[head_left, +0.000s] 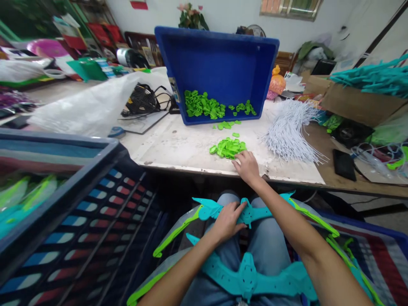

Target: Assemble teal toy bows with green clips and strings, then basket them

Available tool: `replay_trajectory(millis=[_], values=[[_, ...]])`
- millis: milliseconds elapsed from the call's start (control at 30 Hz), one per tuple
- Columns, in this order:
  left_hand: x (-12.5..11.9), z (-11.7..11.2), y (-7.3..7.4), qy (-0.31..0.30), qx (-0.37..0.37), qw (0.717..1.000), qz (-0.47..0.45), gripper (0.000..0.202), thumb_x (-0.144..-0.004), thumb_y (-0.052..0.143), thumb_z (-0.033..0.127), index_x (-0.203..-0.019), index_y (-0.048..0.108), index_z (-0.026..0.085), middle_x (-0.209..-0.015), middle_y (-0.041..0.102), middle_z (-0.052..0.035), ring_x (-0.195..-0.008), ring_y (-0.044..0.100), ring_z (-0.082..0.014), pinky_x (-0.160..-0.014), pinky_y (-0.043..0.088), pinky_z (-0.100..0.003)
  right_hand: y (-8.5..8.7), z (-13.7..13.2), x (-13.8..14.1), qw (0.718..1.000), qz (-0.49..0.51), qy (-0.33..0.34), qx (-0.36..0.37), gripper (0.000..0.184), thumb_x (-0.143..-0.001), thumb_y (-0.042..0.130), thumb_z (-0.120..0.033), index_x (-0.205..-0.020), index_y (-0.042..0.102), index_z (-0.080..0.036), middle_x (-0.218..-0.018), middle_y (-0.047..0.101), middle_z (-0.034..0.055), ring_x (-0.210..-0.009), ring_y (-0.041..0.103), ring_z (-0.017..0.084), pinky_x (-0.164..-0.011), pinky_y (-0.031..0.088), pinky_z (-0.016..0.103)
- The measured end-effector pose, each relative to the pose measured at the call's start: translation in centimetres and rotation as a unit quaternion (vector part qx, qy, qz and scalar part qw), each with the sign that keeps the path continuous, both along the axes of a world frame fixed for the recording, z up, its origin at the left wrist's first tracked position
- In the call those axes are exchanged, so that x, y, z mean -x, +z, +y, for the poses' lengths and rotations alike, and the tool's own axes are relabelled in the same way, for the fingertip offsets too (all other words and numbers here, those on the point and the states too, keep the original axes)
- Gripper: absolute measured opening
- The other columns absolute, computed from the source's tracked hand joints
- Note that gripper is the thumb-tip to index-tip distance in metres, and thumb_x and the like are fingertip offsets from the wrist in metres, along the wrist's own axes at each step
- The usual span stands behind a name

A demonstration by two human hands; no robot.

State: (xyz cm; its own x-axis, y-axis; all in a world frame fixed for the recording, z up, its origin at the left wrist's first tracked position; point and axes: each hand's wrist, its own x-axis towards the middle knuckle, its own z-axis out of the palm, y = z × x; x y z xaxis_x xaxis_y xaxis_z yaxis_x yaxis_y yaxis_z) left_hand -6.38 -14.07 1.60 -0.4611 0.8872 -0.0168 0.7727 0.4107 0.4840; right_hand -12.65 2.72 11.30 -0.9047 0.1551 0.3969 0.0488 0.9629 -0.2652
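Across my lap lies a teal plastic frame (261, 212) with long lime-green edged wings at its sides. My left hand (227, 221) grips it near the middle, thumb and fingers closed around its centre. A second teal frame (219, 276) of the same shape rests nearer to me, across my thighs. My right hand (247, 167) reaches to the table's front edge, its fingertips pinched at the near right side of a small heap of green plastic pieces (228, 147). What sits between those fingertips is mostly hidden, but it appears to be one green piece.
A blue bin (219, 59) tipped on its side holds more green pieces. White ties (288, 131) lie in a bundle to the right, near a black phone (344, 164). A dark blue crate (79, 212) stands at my left. A cardboard box (360, 100) holds teal parts.
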Motion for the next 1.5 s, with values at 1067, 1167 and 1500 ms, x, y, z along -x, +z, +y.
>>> replay_trajectory(millis=[1067, 1167, 1500], values=[[5.2, 3.1, 1.6, 0.093, 0.008, 0.883, -0.461, 0.06, -0.074, 0.06, 0.03, -0.132, 0.052, 0.016, -0.121, 0.064, -0.0073, -0.109, 0.058, -0.0241, -0.09, 0.044, -0.029, -1.5, 9.0, -5.4, 0.992, -0.013, 0.114, 0.05, 0.015, -0.083, 0.062, -0.025, -0.095, 0.068, -0.018, -0.105, 0.068, 0.0082, -0.1, 0.056, 0.024, -0.092, 0.042, 0.041], [5.6, 3.3, 1.4, 0.115, -0.012, 0.824, -0.554, 0.05, -0.075, 0.064, 0.032, -0.122, 0.06, 0.018, -0.101, 0.071, -0.0036, -0.097, 0.062, -0.0215, -0.082, 0.047, -0.027, -2.7, 5.6, -10.0, 0.974, -0.011, 0.208, 0.089, 0.021, -0.088, 0.059, -0.031, -0.106, 0.064, -0.019, -0.112, 0.066, 0.0076, -0.104, 0.055, 0.023, -0.09, 0.044, 0.04], [5.3, 3.6, 1.2, 0.147, -0.027, 0.764, -0.628, 0.046, -0.073, 0.07, 0.042, -0.11, 0.065, 0.015, -0.074, 0.065, -0.0006, -0.071, 0.057, -0.0144, -0.066, 0.044, -0.025, -8.4, 1.7, -15.3, 0.969, -0.037, 0.216, 0.118, 0.015, -0.091, 0.056, -0.027, -0.099, 0.067, -0.021, -0.111, 0.068, 0.0083, -0.106, 0.058, 0.023, -0.087, 0.045, 0.041]])
